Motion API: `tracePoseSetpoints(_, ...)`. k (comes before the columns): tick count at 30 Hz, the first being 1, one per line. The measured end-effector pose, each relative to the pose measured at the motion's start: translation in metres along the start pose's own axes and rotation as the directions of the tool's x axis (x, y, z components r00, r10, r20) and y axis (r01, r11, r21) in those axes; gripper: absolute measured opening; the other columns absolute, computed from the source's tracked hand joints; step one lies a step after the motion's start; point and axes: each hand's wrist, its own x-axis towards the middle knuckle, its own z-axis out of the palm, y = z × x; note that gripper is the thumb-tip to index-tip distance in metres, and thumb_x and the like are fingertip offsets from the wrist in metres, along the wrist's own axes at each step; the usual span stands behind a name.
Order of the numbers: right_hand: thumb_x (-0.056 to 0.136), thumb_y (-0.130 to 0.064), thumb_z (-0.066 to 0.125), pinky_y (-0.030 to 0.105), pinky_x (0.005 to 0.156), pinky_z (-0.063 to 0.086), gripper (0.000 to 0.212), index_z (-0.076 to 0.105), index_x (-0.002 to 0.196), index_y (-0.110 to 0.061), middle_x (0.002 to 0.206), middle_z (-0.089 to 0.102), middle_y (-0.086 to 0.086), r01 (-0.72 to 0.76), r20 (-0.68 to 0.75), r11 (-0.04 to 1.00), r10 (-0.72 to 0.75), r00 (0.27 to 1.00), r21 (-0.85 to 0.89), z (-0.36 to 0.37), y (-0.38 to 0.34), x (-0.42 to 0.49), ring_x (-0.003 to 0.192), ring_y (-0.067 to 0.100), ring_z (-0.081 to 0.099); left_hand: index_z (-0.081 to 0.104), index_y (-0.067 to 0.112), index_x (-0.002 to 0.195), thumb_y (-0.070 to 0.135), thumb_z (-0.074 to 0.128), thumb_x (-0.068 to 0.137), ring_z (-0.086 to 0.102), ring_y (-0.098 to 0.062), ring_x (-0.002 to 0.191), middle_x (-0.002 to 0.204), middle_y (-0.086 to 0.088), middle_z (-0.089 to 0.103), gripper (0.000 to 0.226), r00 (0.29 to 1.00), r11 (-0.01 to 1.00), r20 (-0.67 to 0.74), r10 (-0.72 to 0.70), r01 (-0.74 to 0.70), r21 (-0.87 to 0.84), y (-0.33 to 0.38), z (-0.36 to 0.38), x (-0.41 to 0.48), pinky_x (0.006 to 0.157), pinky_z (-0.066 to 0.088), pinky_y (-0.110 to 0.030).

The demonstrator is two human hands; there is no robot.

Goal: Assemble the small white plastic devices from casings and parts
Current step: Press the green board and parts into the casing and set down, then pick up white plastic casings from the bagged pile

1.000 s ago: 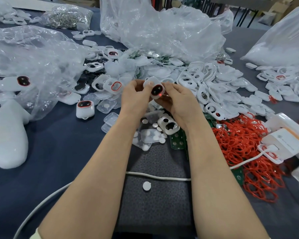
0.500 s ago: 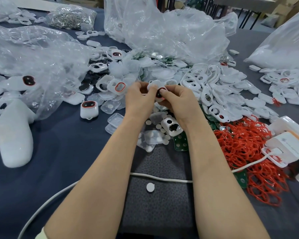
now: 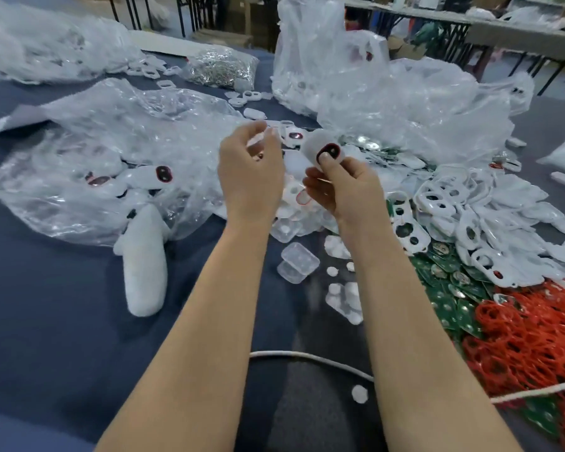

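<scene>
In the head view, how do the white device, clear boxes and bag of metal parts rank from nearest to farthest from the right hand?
1. white device: pinched in the right hand.
2. clear boxes: just below, toward the person.
3. bag of metal parts: far back, left.

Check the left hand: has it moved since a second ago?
Yes. The left hand has let go of the white device, which the right hand now holds alone, and shifted left, from right of the clear trays to left of them.
</scene>
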Motion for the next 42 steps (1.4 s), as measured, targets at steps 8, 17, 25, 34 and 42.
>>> tracePoseSetpoints(8,0.090,-0.008,0.061,0.023,0.048,0.049,0.037,0.043,0.058,-0.009,0.050,0.055,0.004,0.017,0.424,0.975,0.081,0.902,-0.222,0.161,0.000,-0.002,0.041,0.009,0.055,0.054,0.014,0.099,0.004,0.040,0.095,0.054,-0.008,0.088,0.107,-0.002,0.059,0.017,0.843,0.969,-0.519,-0.141,0.010,-0.247,0.010,-0.101,0.057,0.072,0.042,-0.007)
tracePoseSetpoints(17,0.090,-0.010,0.053,0.027,0.079,0.044,0.029,0.055,0.117,-0.003,0.114,0.062,0.015,0.216,0.318,0.719,0.007,0.948,-0.660,0.197,0.036,-0.006,0.101,0.029,0.058,0.054,0.016,0.099,0.007,0.043,0.094,0.052,-0.008,0.088,0.106,0.000,0.056,0.015,0.841,0.958,-0.509,-0.184,0.037,-0.285,0.009,-0.122,0.061,0.067,0.040,-0.006)
tracePoseSetpoints(25,0.090,-0.006,0.051,0.023,0.052,0.048,0.014,0.064,0.091,-0.012,0.065,0.062,-0.001,0.181,0.093,0.923,-0.158,0.983,-0.341,0.088,-0.009,-0.004,0.042,0.005,0.054,0.058,0.016,0.093,0.006,0.045,0.091,0.060,-0.021,0.103,0.101,-0.004,0.063,0.017,0.966,0.957,-0.202,-0.164,0.107,-0.268,0.010,-0.039,0.026,0.096,0.050,-0.039)
tracePoseSetpoints(34,0.088,-0.016,0.056,0.028,0.072,0.040,0.027,0.061,0.114,-0.008,0.115,0.062,0.011,-0.152,-0.239,0.364,-0.206,0.949,-0.919,-0.093,-0.003,-0.007,0.098,0.025,0.057,0.054,0.024,0.081,0.013,0.048,0.096,0.059,-0.017,0.087,0.082,0.004,0.058,0.020,0.867,0.925,0.407,-0.287,0.361,-0.116,0.003,0.076,-0.043,0.091,0.051,-0.041)
tracePoseSetpoints(42,0.093,-0.018,0.053,0.028,0.069,0.036,0.018,0.062,0.108,-0.013,0.109,0.063,0.008,-0.074,-0.155,0.314,-0.242,0.958,-0.947,-0.120,0.016,-0.014,0.097,0.027,0.058,0.053,0.021,0.085,0.016,0.049,0.097,0.058,-0.012,0.063,0.078,-0.002,0.062,0.014,0.870,0.968,0.438,-0.227,0.252,0.001,-0.028,0.093,-0.064,0.060,0.052,-0.030)
